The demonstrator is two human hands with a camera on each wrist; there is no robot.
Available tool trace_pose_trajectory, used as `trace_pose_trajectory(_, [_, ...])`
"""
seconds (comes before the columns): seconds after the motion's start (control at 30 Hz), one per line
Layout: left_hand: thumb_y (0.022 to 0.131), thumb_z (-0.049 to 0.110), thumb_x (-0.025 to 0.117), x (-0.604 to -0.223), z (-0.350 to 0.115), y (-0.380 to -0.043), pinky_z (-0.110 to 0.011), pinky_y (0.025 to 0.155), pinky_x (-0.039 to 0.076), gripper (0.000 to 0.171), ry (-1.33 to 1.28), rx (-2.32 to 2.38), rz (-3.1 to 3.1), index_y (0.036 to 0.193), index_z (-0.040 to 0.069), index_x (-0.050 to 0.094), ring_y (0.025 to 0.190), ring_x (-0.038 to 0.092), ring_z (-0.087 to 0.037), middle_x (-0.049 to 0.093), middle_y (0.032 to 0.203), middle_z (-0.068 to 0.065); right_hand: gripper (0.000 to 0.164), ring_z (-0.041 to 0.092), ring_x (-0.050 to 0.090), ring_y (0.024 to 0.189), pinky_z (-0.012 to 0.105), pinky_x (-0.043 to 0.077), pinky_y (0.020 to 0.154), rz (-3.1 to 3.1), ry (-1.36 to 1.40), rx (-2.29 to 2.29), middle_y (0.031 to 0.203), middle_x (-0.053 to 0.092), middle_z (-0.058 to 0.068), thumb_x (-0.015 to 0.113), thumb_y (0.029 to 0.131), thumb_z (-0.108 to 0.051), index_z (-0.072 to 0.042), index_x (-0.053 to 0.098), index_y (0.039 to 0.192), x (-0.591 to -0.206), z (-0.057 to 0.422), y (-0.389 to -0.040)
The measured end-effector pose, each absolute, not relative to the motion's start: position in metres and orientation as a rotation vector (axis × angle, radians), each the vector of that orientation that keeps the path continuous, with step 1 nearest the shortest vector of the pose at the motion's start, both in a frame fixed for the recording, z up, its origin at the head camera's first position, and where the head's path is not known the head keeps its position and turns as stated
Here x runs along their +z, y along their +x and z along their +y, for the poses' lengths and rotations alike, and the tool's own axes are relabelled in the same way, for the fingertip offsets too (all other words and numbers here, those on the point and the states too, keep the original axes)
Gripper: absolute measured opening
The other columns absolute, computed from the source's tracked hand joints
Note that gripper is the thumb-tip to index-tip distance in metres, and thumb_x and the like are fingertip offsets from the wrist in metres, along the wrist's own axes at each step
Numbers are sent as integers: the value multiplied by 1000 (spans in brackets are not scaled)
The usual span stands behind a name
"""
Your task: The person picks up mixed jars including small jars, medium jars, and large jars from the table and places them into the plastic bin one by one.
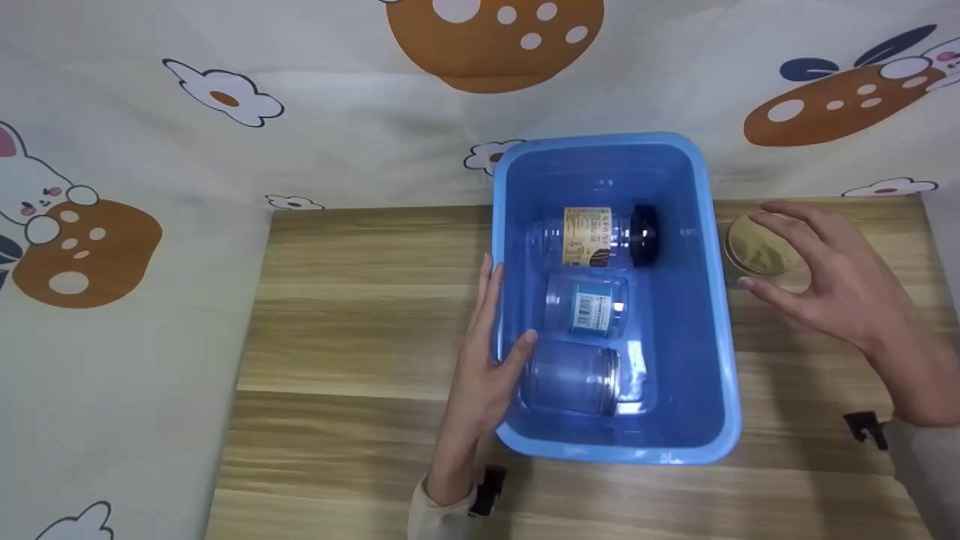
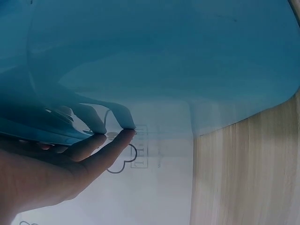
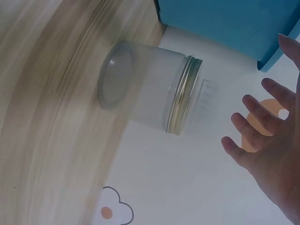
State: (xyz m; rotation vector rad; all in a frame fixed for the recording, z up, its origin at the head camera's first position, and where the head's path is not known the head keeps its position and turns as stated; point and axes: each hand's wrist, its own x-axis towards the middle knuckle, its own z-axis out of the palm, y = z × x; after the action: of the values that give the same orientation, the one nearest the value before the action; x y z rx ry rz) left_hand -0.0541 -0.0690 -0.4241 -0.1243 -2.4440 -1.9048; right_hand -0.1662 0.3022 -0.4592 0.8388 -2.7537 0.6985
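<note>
A blue plastic tub (image 1: 616, 454) stands on the wooden table. My left hand (image 1: 484, 367) rests at its left side, straight fingers (image 2: 110, 149) against the outer wall and the thumb reaching over the rim. Inside the tub lie three clear jars: a jar with a dark lid and a beige label (image 1: 587, 236), a jar with a blue-and-white label (image 1: 592, 307), and an unlabelled jar (image 1: 570, 377) nearest me. To the right of the tub a clear jar with a gold lid (image 3: 157, 86) stands upright. My right hand (image 1: 840, 274) hovers over it, fingers and thumb spread apart, holding nothing.
The wooden table (image 1: 337, 337) extends left of the tub. A pale cloth backdrop (image 1: 360, 150) with printed flowers and rabbits hangs behind and at the sides. The tub's right wall is close to the gold-lidded jar.
</note>
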Motion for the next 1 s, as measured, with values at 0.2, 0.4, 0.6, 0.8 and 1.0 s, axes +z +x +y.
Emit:
trace_pose_trajectory(0.2, [91, 14, 55, -421, -69, -54, -49, 106, 15, 67, -107, -1916, -2452, 146, 14, 17, 138, 8, -20, 3, 152, 4, 77, 35, 42, 117, 49, 30, 100, -2732, 839, 727, 135, 44, 9, 76, 65, -32, -16, 47, 134, -463, 305, -167])
trace_pose_trajectory(0.4, [90, 12, 55, -422, -69, -55, -50, 106, 16, 67, -124, -1943, -2421, 146, 11, 17, 138, 8, -25, 3, 152, 3, 82, 36, 40, 119, 53, 29, 100, -2783, 778, 747, 136, 42, 10, 79, 61, -31, -18, 46, 135, -469, 305, -168])
trace_pose_trajectory(0.6, [91, 14, 54, -423, -69, -55, -48, 106, 16, 67, -124, -1932, -2425, 146, 12, 17, 138, 8, -21, 2, 152, 3, 85, 37, 39, 120, 57, 30, 98, -2821, 749, 744, 136, 42, 12, 82, 59, -29, -19, 46, 135, -475, 305, -168])
trace_pose_trajectory(0.8, [91, 14, 55, -423, -69, -54, -48, 105, 19, 68, -127, -1907, -2435, 146, 12, 16, 137, 10, -20, 2, 152, 3, 85, 37, 38, 121, 59, 28, 98, -2846, 712, 776, 137, 41, 11, 82, 59, -29, -20, 45, 135, -477, 306, -169])
trace_pose_trajectory(1.0, [90, 14, 56, -425, -69, -54, -47, 107, 17, 68, -133, -1857, -2450, 146, 12, 17, 137, 12, -21, 4, 152, 3, 84, 37, 38, 121, 56, 30, 98, -2832, 716, 803, 137, 41, 11, 82, 59, -25, -19, 46, 135, -482, 310, -170])
